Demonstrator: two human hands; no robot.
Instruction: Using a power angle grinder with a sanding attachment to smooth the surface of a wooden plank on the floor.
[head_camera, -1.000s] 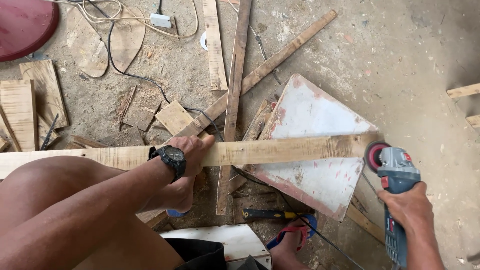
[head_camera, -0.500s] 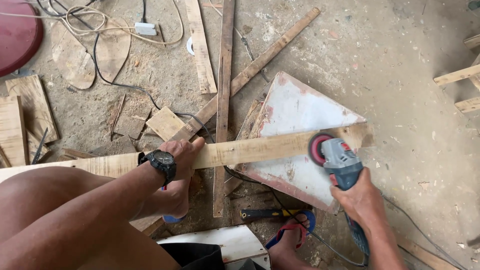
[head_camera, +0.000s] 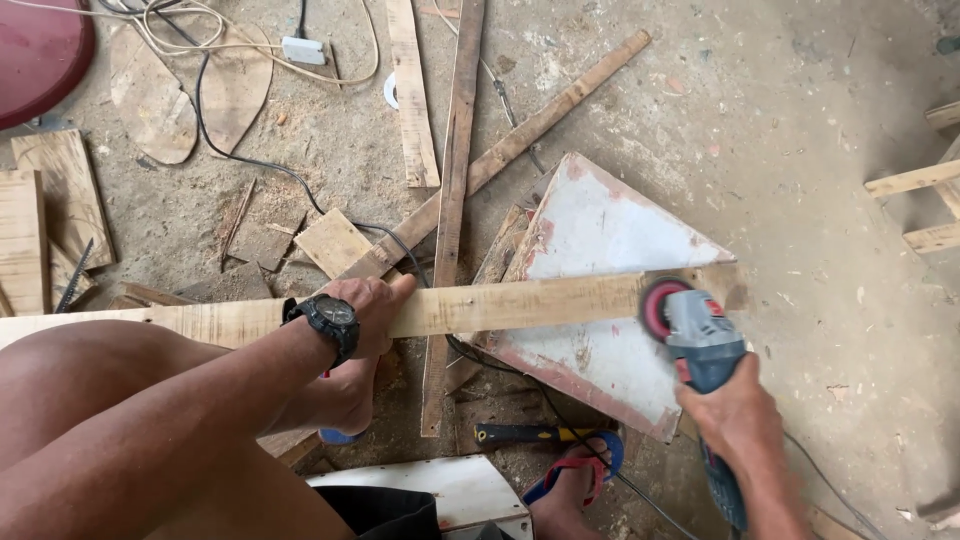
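Observation:
A long pale wooden plank (head_camera: 520, 303) lies across the view from left to right, resting over my thigh and a white triangular board (head_camera: 610, 240). My left hand (head_camera: 362, 315), with a black watch on its wrist, presses down on the plank near its middle. My right hand (head_camera: 738, 420) grips the body of a blue-grey angle grinder (head_camera: 700, 345). The grinder's red disc (head_camera: 655, 305) meets the plank's front edge near its right end.
Loose planks and offcuts (head_camera: 455, 150) lie on the dusty concrete floor. A black cable and a white power strip (head_camera: 300, 50) are at the top. A hammer with a black-yellow handle (head_camera: 525, 434) lies by my sandalled foot (head_camera: 575, 480). Wooden frame pieces (head_camera: 920, 180) sit at the right.
My right hand has brought the grinder leftward from beyond the plank's right end onto its edge. My left hand stays pressed on the plank.

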